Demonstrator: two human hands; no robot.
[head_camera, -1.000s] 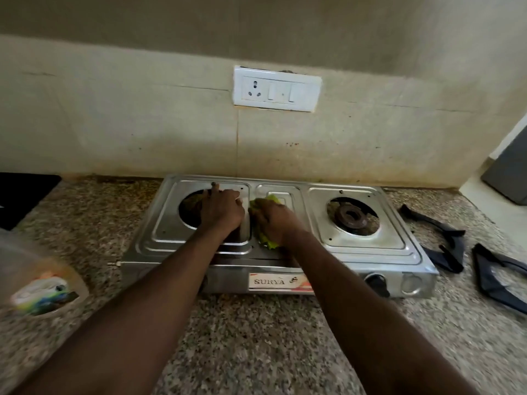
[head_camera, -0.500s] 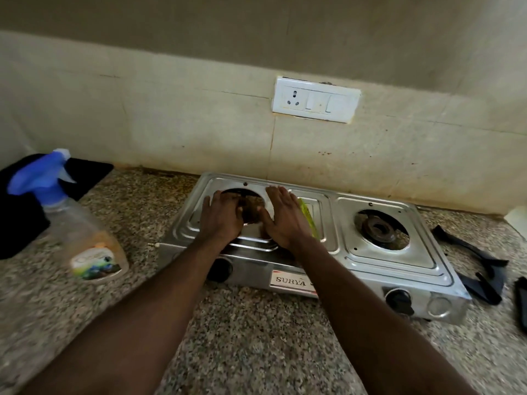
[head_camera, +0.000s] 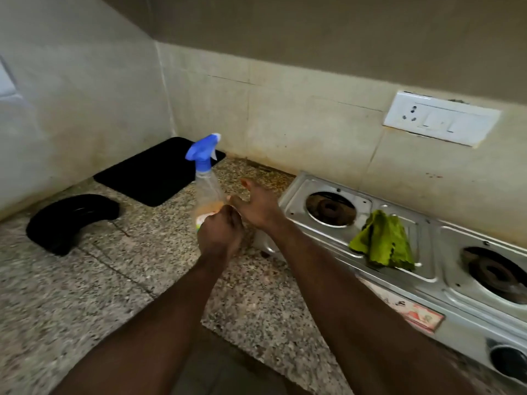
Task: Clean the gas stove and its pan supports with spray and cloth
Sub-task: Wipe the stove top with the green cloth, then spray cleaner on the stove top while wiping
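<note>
**A:** What's changed here? A moment ago both hands were pressed on the stove and the cloth was being rubbed between the burners.

**B:** The wiping's been dropped for now. The green cloth [head_camera: 382, 243] is left crumpled on the gas stove [head_camera: 295, 192], on the panel between the left burner [head_camera: 330, 208] and the right burner [head_camera: 493, 272], and it isn't touched by either hand. The view is swung left, and the spray bottle [head_camera: 206, 181] is being gone for. It's stood upright on the granite counter [head_camera: 114, 280], just left of the stove.

**A:** Is it actually gripped?

**B:** The left hand [head_camera: 221, 235] is curled round the bottle's lower body, over the label, though it's blurred enough that a firm grip can't be sworn to. The right hand [head_camera: 258, 208] is spread open with the thumb up, just beside the bottle, and nothing is held in it.

**A:** So what does that mean for the job?

**B:** A fresh round of spray is probably wanted before more wiping, so the stove top is judged only partly done. The pan supports aren't seen in this shot. A black mat [head_camera: 159, 169] is laid further left and isn't involved.
</note>
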